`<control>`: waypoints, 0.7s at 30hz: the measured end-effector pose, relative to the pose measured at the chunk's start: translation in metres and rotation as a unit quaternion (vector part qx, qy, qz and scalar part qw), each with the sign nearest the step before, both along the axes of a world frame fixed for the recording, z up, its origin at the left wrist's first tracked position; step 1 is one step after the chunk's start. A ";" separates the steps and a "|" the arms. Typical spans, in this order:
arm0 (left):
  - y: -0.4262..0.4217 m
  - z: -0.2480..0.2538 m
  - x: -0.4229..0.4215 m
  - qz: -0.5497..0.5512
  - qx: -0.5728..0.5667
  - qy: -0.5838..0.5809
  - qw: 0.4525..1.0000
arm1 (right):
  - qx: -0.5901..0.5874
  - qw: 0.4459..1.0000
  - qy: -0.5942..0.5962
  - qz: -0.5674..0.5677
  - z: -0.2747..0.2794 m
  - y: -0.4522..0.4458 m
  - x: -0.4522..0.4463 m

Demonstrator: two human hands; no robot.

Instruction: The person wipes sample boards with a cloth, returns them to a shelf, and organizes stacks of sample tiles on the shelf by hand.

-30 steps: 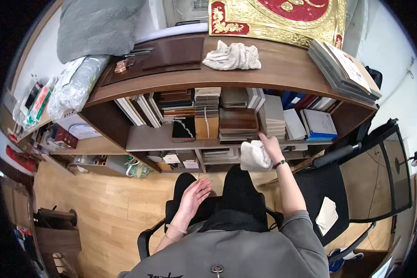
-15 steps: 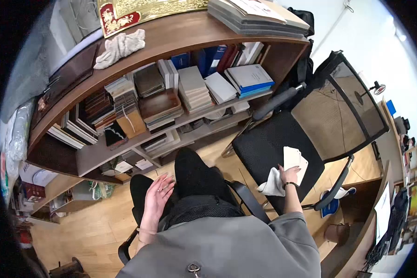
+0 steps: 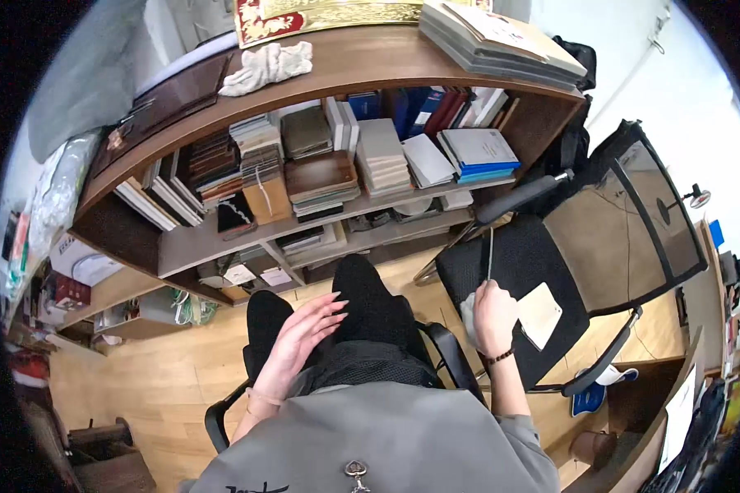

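Note:
My right hand (image 3: 496, 319) is closed over the black chair seat, holding a thin flat board (image 3: 491, 253) that stands edge-on to me. A white cloth (image 3: 468, 315) is bunched beneath and beside the same hand. To the right of that hand, a cream-coloured flat board (image 3: 541, 315) with rounded corners and a small hole lies on the chair seat (image 3: 501, 259). Above my lap, my left hand (image 3: 301, 337) hovers with its fingers stretched out and nothing in it.
A wooden shelf unit (image 3: 370, 70) packed with books and sample stacks runs across the front. On its top lie a crumpled white glove-like cloth (image 3: 269, 67) and a pile of grey boards (image 3: 501, 49). My chair's armrest (image 3: 450, 357) stands between me and the black chair.
My right hand has moved left and turned, bringing one board upright edge-on. Another board now rests on the seat, out of the hand. My view has shifted slightly left.

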State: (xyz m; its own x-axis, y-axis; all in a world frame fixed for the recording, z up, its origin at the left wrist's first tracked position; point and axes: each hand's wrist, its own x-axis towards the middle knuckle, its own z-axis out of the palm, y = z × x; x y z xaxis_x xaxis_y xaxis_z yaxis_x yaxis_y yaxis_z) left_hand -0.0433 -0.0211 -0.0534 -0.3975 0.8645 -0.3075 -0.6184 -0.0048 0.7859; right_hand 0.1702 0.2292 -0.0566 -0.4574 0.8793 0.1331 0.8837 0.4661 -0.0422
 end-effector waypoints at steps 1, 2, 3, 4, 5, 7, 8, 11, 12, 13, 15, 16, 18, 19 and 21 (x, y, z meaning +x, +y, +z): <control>0.005 0.007 0.002 -0.052 0.033 0.017 0.998 | 0.007 0.998 0.044 0.050 0.023 -0.023 -0.019; 0.011 0.012 0.007 -0.047 0.063 0.037 0.996 | 0.012 0.991 0.089 0.103 0.042 -0.045 -0.038; 0.018 0.018 0.013 -0.040 0.092 0.059 0.993 | -0.011 0.982 0.105 0.155 0.055 -0.067 -0.055; 0.024 0.022 0.017 -0.001 0.109 0.082 0.991 | -0.037 0.970 0.120 0.210 0.061 -0.087 -0.071; 0.026 0.023 0.021 0.041 0.125 0.107 0.986 | -0.042 0.963 0.122 0.237 0.060 -0.105 -0.085; 0.025 0.015 0.025 0.104 0.142 0.085 0.981 | -0.012 0.922 0.093 0.375 0.057 -0.140 -0.108; 0.018 0.013 0.021 0.136 0.167 0.058 0.975 | 0.006 0.896 0.079 0.438 0.058 -0.152 -0.118; -0.007 0.031 0.006 0.195 0.159 0.004 0.968 | -0.142 0.839 0.176 0.494 0.088 -0.154 -0.132; -0.014 0.034 0.002 0.211 0.158 -0.028 0.964 | -0.216 0.808 0.219 0.503 0.099 -0.150 -0.133; -0.020 0.035 -0.002 0.220 0.159 -0.028 0.962 | -0.217 0.804 0.215 0.511 0.108 -0.145 -0.133; -0.034 0.035 -0.011 0.198 0.210 -0.104 0.952 | -0.455 0.702 0.270 0.478 0.125 -0.129 -0.132; -0.039 0.036 -0.014 0.183 0.236 -0.141 0.944 | -0.460 0.657 0.389 0.453 0.131 -0.119 -0.136; -0.046 0.036 -0.013 0.181 0.229 -0.126 0.948 | -0.488 0.554 0.602 0.305 0.150 -0.105 -0.143; -0.049 0.037 -0.011 0.175 0.218 -0.114 0.953 | -0.503 0.492 0.687 0.181 0.160 -0.101 -0.145; -0.050 0.040 -0.008 0.165 0.210 -0.102 0.958 | -0.504 0.451 0.705 0.213 0.154 -0.096 -0.152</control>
